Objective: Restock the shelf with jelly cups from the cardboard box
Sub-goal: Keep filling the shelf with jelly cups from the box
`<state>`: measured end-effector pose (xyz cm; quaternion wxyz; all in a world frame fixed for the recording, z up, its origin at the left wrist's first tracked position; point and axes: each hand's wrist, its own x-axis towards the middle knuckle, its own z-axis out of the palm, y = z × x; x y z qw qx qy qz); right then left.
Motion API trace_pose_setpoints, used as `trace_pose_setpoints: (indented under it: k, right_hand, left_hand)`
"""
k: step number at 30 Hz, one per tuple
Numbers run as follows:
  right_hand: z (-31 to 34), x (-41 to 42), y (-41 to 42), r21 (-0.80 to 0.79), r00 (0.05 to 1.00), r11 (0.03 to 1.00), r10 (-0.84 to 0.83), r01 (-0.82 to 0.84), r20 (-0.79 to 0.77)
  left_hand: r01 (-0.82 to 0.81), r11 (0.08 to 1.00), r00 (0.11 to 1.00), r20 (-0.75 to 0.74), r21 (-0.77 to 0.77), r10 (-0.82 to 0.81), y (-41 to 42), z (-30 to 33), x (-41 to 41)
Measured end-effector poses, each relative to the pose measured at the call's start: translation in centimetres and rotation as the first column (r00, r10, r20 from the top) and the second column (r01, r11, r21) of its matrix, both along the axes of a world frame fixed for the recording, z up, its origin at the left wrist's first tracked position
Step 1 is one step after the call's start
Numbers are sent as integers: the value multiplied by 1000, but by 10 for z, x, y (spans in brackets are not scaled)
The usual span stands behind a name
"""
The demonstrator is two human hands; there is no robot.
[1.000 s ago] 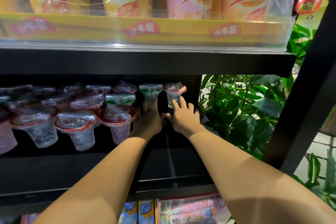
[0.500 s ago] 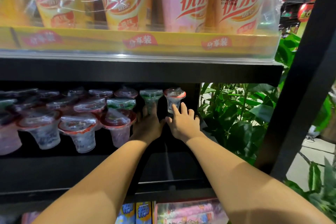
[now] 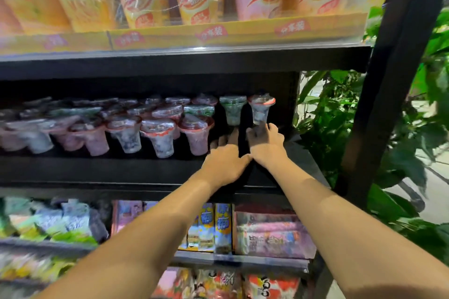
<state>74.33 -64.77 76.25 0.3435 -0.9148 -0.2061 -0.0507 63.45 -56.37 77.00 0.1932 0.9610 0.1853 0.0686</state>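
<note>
Head view: 2 bare hands reaching onto black metal shelf [image 3: 145, 170]. Left hand [image 3: 224, 161] flat, fingers straight, below green-lidded clear jelly cup [image 3: 232, 110]. Right hand [image 3: 266, 143] fingers spread, fingertips touching red-rimmed clear jelly cup [image 3: 261, 110], rightmost on shelf.

head view: worn on the person's head | aimed forward and slightly down | held close to the shelf [image 3: 150, 170] | arms seen reaching in from below
</note>
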Motion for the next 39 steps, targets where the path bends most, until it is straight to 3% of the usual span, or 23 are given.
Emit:
trace_pose_setpoints:
  k: [3,9,17,21,30,39]
  right_hand:
    - [2,-31,-14,14,999,999,29,-29,-24]
    - [19,-111,-21,-293,991,953,103,-73,87]
    - [20,-261,34,-317,899,903,370,-289,235]
    - [-1,-358,91,-311,819,843,518,-439,248]
    - [-98,-511,190,-338,657,644,748,-686,92]
    - [-184,-554,297,-346,539,480,837,-806,-92]
  left_hand:
    - [-23,994,1000,20,108,21,-9,-1,-32]
    - [-11,976,998,62,215,-2,11,-6,-109]
    - [-165,964,972,200,210,123,70,-44,-272]
    - [-286,942,951,175,177,256,109,-74,-375]
    - [-549,831,833,-16,92,553,172,-142,-570]
    - [-696,717,708,-133,31,693,259,-210,-646]
